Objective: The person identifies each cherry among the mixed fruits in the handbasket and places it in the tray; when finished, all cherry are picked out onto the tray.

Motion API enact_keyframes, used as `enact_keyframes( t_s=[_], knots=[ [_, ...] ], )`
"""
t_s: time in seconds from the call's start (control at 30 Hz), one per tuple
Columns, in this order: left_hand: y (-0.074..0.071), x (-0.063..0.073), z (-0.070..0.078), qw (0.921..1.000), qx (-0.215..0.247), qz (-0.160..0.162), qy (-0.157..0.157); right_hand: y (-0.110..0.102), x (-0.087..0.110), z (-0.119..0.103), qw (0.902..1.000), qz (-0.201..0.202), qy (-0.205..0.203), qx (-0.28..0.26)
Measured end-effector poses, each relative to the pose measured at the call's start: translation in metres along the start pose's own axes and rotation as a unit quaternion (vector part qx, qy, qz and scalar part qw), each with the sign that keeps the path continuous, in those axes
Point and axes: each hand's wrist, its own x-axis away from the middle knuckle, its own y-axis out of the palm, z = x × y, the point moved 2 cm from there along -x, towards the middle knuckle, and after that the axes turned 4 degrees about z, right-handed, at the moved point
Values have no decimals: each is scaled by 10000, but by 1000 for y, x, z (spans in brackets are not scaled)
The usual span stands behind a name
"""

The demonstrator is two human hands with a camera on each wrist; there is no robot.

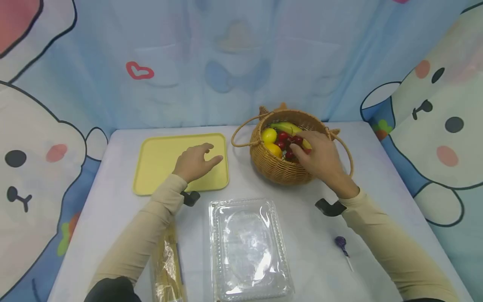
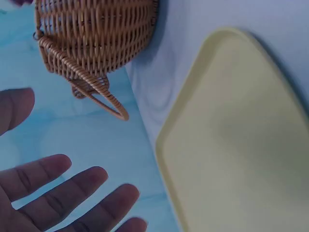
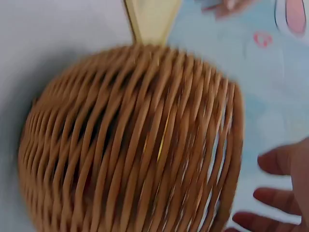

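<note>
My right hand [image 1: 318, 155] reaches over the front right rim of a wicker basket [image 1: 283, 170], thumb and fingers spread just above dark red cherries [image 1: 289, 154]. Beside the cherries sit two yellow lemon-like fruits [image 1: 269, 136] and a banana [image 1: 285, 127]. In the right wrist view, the woven wall of the basket [image 3: 130, 140] hides most of the fruit, and the fingers [image 3: 275, 200] stand apart at its rim. My left hand [image 1: 196, 161] hovers over a yellow tray [image 1: 158, 163], holding nothing, its fingers [image 2: 82, 193] spread in the left wrist view.
A transparent plastic clamshell box [image 1: 249, 247] lies at the front middle. Right of it rests a purple-wrapped lollipop [image 1: 341, 242]. A long gold-coloured packet [image 1: 168, 268] lies partly under my left forearm. The basket's looped handles [image 1: 241, 144] stick out sideways. A printed blue curtain [image 1: 170, 100] hangs behind the table.
</note>
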Motion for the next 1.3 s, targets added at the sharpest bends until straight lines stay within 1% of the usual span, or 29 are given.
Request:
enact_keyframes(
  t_s=[0.07,0.17,0.23,0.3,0.4,0.47,0.53,0.6,0.7,0.77,0.87,0.93,1.03,1.1,1.17,1.23,1.3],
  knots=[
    [2,0,-6,9987,477,109,-158,-6,0,14,9986,177,507,-25],
    [5,-4,-8,9937,1087,196,-181,-14,2,36,9912,99,1322,56],
    [6,-9,-2,9915,1269,263,-75,-17,3,48,9860,-74,1666,74],
    [6,-16,10,9912,1278,333,116,-17,3,58,9799,-375,1960,-15],
    [6,-33,40,9931,969,342,569,-17,4,67,9709,-734,2268,-246],
    [7,-46,64,9934,630,225,933,-16,4,70,9644,-887,2455,-424],
    [9,-60,87,9914,235,24,1291,-15,5,72,9593,-962,2589,-590],
    [13,-73,108,9862,-175,-234,1631,-14,5,72,9555,-989,2677,-748],
    [23,-89,132,9752,-764,-630,1979,-12,6,73,9514,-1013,2748,-949],
    [31,-99,145,9686,-928,-904,2121,-12,7,73,9513,-1020,2734,-993],
    [45,-112,159,9620,-1116,-1162,2206,-12,8,73,9515,-1005,2727,-1008],
    [54,-120,166,9592,-1258,-1330,2156,-12,9,74,9511,-1016,2737,-1011],
    [66,-129,174,9516,-1705,-1619,1980,-11,10,75,9494,-1039,2752,-1103],
    [73,-133,177,9440,-1976,-1854,1883,-11,11,75,9484,-1052,2755,-1164],
    [79,-135,178,9345,-2186,-2119,1843,-12,12,75,9487,-1041,2734,-1201],
    [84,-137,178,9259,-2328,-2385,1778,-13,12,75,9498,-1012,2712,-1185],
    [87,-138,177,9195,-2410,-2578,1729,-16,12,75,9519,-969,2673,-1146]
  ],
)
